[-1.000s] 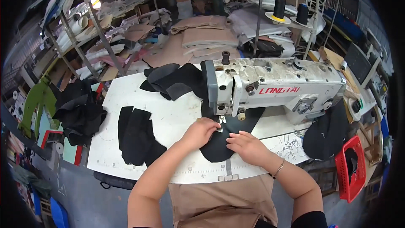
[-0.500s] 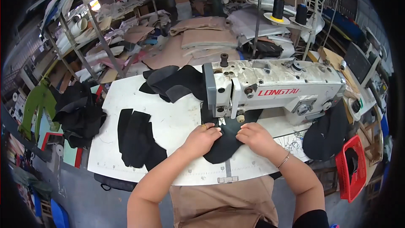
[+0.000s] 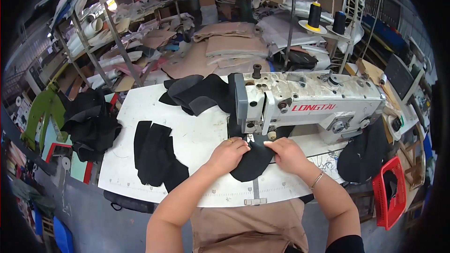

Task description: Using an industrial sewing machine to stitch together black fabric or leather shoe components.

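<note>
A piece of black fabric (image 3: 253, 164) lies under the presser foot (image 3: 251, 137) of a white sewing machine (image 3: 304, 96), its rounded end toward me. My left hand (image 3: 228, 155), with a ring on one finger, presses the fabric's left edge, fingers together and bent, just left of the foot. On the other side my right hand (image 3: 288, 153) pinches the right edge between thumb and fingers. The needle tip and the seam are too small to make out. More black pieces (image 3: 157, 154) lie flat to the left on the white table (image 3: 201, 145).
Behind the machine head sits a heap of black pieces (image 3: 199, 91). A black pile (image 3: 89, 124) stands off the table's left end, near a green metal frame (image 3: 44, 112). At right are a hanging black piece (image 3: 361, 157) and a red basket (image 3: 380, 201). Thread cones (image 3: 314, 15) stand behind.
The whole view has shifted slightly. My right hand's fingers have moved a little at the fabric's edge; the left hand stays beside the foot. The fabric shows little movement under the foot.
</note>
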`<action>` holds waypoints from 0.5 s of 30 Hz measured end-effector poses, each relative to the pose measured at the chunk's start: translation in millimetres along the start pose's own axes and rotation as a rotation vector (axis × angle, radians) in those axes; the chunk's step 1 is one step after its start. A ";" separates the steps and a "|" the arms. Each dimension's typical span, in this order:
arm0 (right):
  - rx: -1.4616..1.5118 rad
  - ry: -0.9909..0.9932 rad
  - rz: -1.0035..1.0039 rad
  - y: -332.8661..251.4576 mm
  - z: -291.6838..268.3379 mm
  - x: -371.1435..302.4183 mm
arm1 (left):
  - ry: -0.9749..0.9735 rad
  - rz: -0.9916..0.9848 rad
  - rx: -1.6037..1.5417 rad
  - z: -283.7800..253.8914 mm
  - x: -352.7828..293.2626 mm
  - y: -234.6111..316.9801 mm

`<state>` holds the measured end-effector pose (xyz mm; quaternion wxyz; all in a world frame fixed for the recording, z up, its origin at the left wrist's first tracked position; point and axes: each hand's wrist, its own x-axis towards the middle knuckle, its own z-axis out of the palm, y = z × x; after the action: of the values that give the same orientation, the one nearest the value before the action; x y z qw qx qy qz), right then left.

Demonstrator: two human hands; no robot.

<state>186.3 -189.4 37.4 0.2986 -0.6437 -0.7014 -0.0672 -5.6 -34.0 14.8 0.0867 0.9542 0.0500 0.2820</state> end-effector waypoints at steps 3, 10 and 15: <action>-0.291 -0.093 -0.159 17.6 -4.1 7.2 | 0.006 -0.021 -0.020 0.7 -1.3 -0.6; -0.355 -0.274 -0.162 38.4 -2.7 19.2 | 0.030 -0.012 -0.022 1.0 0.7 8.2; -0.584 -0.026 -0.364 -30.2 -18.7 9.8 | 0.022 -0.059 -0.093 -2.2 0.9 0.9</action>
<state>164.1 -194.8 66.3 0.0762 -0.5670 -0.7597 -0.3091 -6.0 -34.4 17.3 0.1386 0.9441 0.0658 0.2917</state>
